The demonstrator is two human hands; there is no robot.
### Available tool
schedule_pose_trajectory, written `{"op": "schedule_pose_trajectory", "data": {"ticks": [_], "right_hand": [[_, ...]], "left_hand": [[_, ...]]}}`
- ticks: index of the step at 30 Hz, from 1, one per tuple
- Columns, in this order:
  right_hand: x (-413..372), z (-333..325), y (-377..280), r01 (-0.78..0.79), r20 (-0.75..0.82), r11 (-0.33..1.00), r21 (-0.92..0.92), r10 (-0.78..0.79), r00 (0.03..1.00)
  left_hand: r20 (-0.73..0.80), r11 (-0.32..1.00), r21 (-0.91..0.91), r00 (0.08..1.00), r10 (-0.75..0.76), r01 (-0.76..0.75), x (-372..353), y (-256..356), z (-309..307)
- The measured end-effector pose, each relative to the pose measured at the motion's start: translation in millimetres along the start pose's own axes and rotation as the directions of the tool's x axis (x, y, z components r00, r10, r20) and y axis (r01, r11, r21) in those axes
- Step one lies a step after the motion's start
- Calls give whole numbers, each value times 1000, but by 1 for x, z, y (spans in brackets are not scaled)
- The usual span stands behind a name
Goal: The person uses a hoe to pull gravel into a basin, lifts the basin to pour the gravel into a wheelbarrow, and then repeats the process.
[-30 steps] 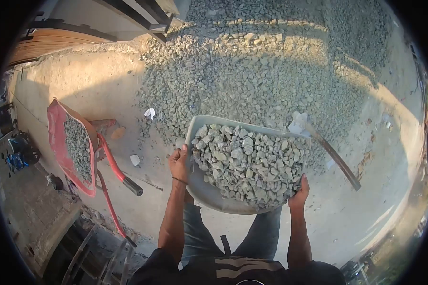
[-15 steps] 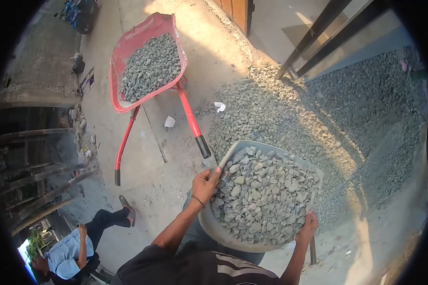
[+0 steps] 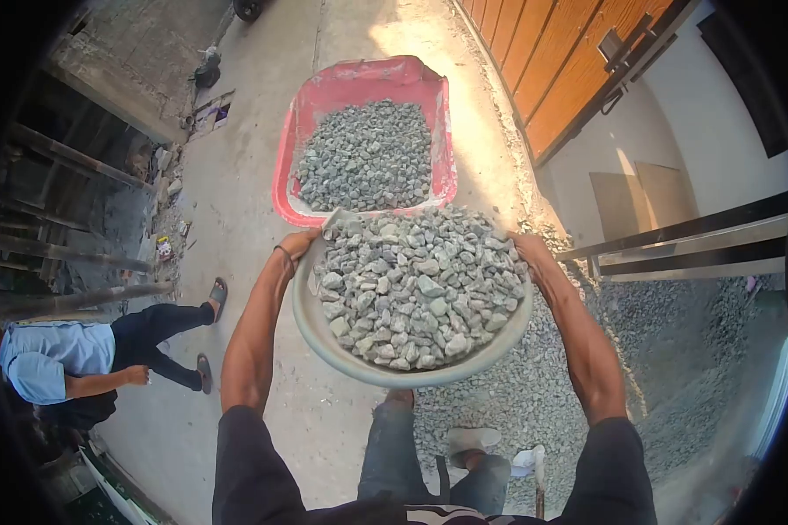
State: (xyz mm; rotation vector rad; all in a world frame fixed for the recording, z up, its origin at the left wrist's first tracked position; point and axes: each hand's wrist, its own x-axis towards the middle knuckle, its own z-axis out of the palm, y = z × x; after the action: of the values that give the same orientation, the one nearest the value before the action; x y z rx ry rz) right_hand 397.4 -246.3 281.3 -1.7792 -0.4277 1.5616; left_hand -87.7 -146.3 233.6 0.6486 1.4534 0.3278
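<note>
A grey basin [image 3: 404, 378] heaped with gravel [image 3: 420, 284] is held up in front of my body, its far edge overlapping the wheelbarrow's near rim in this view. My left hand [image 3: 302, 242] grips the basin's rim at the left, a dark band on its wrist. On the opposite side my right hand [image 3: 527, 249] is closed on the rim, its fingers partly hidden by the stones. Just beyond the basin stands a red wheelbarrow [image 3: 372, 80], with more gravel [image 3: 366, 150] lying in its tray. The wheelbarrow's handles are hidden behind the basin.
Loose gravel [image 3: 534, 394] covers the ground at the right, near dark metal bars [image 3: 700, 236]. An orange wooden door [image 3: 552, 61] stands at the upper right. Another person [image 3: 70, 350] walks at the left, beside wooden poles [image 3: 79, 254].
The basin has been raised and carried towards the wheelbarrow, which now lies straight ahead. My view has turned, and the other person has taken a step.
</note>
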Motion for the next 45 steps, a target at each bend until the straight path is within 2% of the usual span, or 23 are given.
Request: {"op": "schedule_pose_trajectory", "data": {"ticks": [2, 4, 5, 8, 10, 12, 14, 16, 18, 19, 21, 23, 24, 26, 27, 32, 35, 36, 38, 40, 42, 44, 45], "right_hand": [[42, 41, -27, 34, -53, 996, -86, -39, 998], [93, 68, -23, -17, -107, 961, -276, -13, 994], [138, 71, 1, 126, -65, 940, -317, -154, 986], [197, 91, 31, 359, -49, 726, -586, -474, 879], [257, 84, 58, 216, 93, 650, -728, -218, 971], [268, 93, 63, 296, 129, 625, -722, -298, 946], [284, 90, 58, 12, -19, 722, -692, -34, 999], [284, 94, 58, -44, -64, 834, -550, 10, 998], [290, 89, 67, -151, -58, 967, -207, 141, 988], [289, 88, 67, -157, -61, 968, -194, 148, 987], [276, 85, 68, 92, 14, 919, -383, -94, 995], [255, 79, 58, 25, 39, 983, -183, -18, 999], [248, 83, 50, -28, 93, 1000, 5, 28, 995], [266, 68, 58, 30, 165, 979, -203, 4, 986], [273, 54, 65, 36, 157, 931, -363, 23, 987], [241, 22, 77, 27, 146, 954, -299, 18, 989], [221, 36, 37, -165, 156, 966, -198, 197, 968], [215, 49, 18, -87, 105, 971, -224, 113, 988], [195, 78, -29, 79, 21, 937, -339, -76, 997], [199, 114, -74, 287, -5, 784, -550, -347, 938], [188, 147, -124, 506, 146, 591, -628, -549, 823], [185, 181, -156, 443, 370, 831, -337, -315, 874], [183, 190, -163, 512, 418, 764, -393, -348, 839]], "left_hand": [[41, 1000, -8, 999, 15, -15, 36, 22, -30], [-169, 995, 99, 986, 9, 8, 37, 46, -28], [-194, 1000, -22, 981, 0, -5, 50, 45, -30], [-280, 960, 210, 929, 243, -188, 128, 26, -65], [-233, 992, 82, 966, 114, -97, 132, 27, -70], [-169, 999, -45, 985, 23, -31, 136, 46, -79], [-39, 877, -464, 992, 123, -127, 139, 47, -80], [-101, 843, -520, 990, 101, -139, 139, 48, -71], [-300, 857, -437, 943, 146, -272, 126, 45, -58], [-272, 810, -535, 957, 103, -239, 113, 41, -57], [-235, 760, -621, 971, 54, -192, 88, 29, -30], [-672, 626, -537, 735, 87, -565, 69, 24, 7], [-687, 623, -524, 720, 93, -581, 72, 22, 6], [-883, 791, -193, 454, 118, -581, 93, 9, 0], [-782, 803, -353, 623, 28, -480, 85, 21, -6], [-758, 815, -439, 643, -109, -379, 76, 63, 25], [-745, 845, -427, 655, -127, -321, 73, 71, -6], [-703, 866, -447, 686, -188, -222, 80, 61, -24], [-743, 827, -482, 636, -211, -290, 72, 58, -39], [-783, 853, -295, 621, 42, -430, 4, 87, -15], [-750, 905, -123, 635, 183, -407, -24, 87, -44], [-750, 923, -54, 626, 214, -380, -66, 99, -42], [-747, 930, -56, 634, 201, -362, -82, 100, -44]]}}
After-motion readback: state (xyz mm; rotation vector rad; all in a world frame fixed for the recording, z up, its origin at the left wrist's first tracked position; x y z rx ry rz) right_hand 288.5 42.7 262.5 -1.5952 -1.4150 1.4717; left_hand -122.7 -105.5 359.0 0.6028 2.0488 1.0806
